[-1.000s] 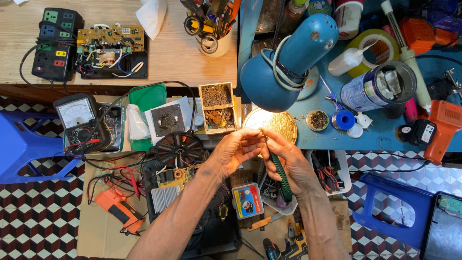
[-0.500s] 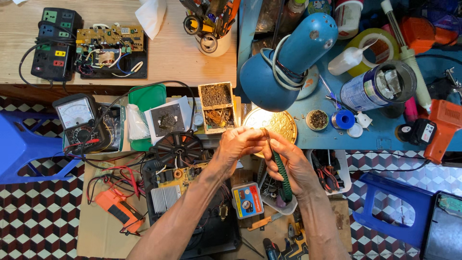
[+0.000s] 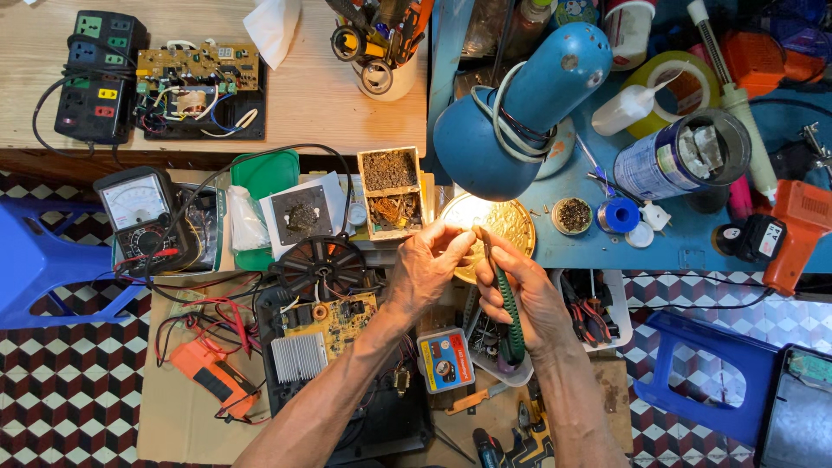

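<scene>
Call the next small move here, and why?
Probably bring the screwdriver tip onto the small part pinched in the left hand. The right hand holds the green handle with its tip up beside the left fingertips, both under the blue lamp. The part itself is too small to identify.

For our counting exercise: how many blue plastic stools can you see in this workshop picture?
2. One blue stool stands at the left edge beside the meter; the other blue stool stands lower right, below the blue table. Others may be hidden under the benches.
</scene>
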